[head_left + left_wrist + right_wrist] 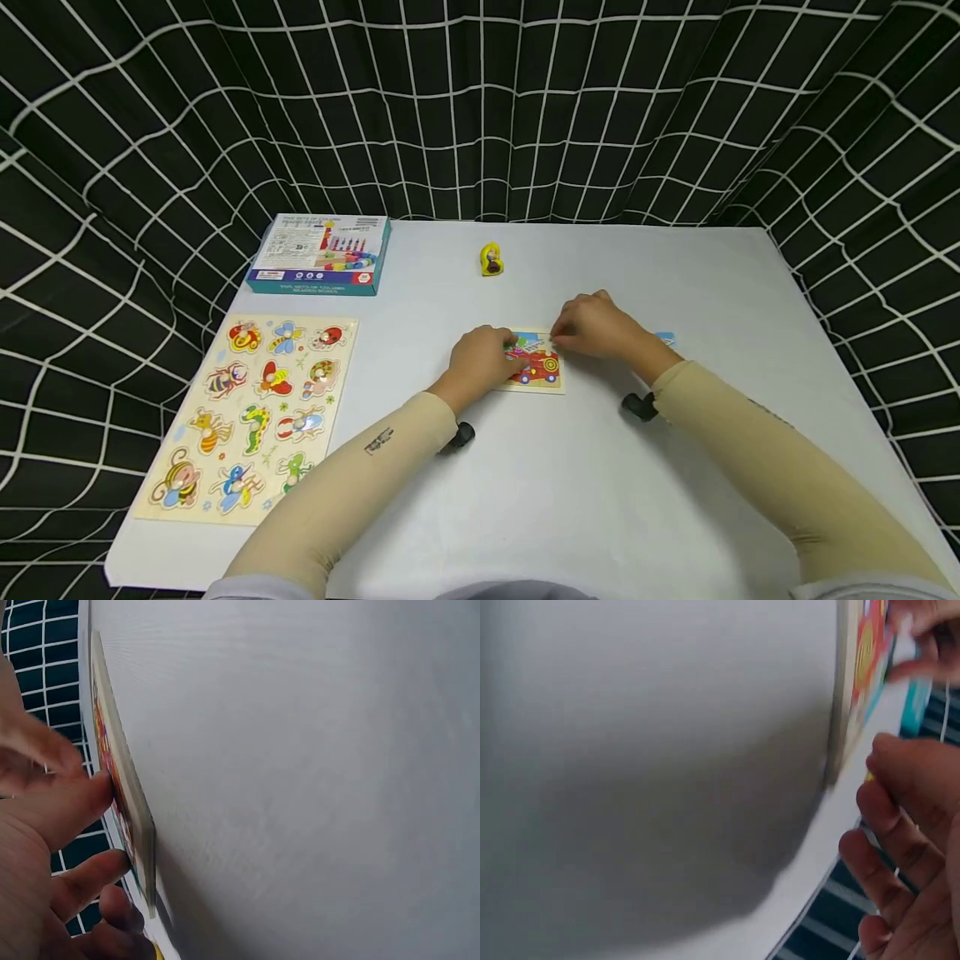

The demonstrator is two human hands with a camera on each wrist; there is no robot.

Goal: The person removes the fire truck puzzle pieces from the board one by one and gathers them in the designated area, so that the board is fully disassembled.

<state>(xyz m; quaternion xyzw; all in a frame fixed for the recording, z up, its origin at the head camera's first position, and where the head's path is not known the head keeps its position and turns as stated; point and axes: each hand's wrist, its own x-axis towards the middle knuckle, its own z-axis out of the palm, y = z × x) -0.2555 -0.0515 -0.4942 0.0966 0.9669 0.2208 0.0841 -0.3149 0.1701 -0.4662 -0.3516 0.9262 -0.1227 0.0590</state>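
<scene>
A small wooden jigsaw puzzle (542, 374) with a red vehicle picture lies flat on the white table. My left hand (480, 360) is over its left part; in the left wrist view the thumb (96, 793) touches the picture face, with the other fingers beside it. By the puzzle's upper right corner is my right hand (598, 327), its fingers loosely bent. The right wrist view shows the right fingertips (877, 806) just off the board, with nothing visible held. A small blue piece (665, 338) lies beyond the right wrist, partly hidden by it.
A large wooden peg board (247, 408) with insect pieces lies at the left, partly under the left forearm. Behind it is a teal-edged box (318, 254). A small yellow toy (491, 259) stands toward the back edge. Black netted-pattern curtains (480, 108) surround the table.
</scene>
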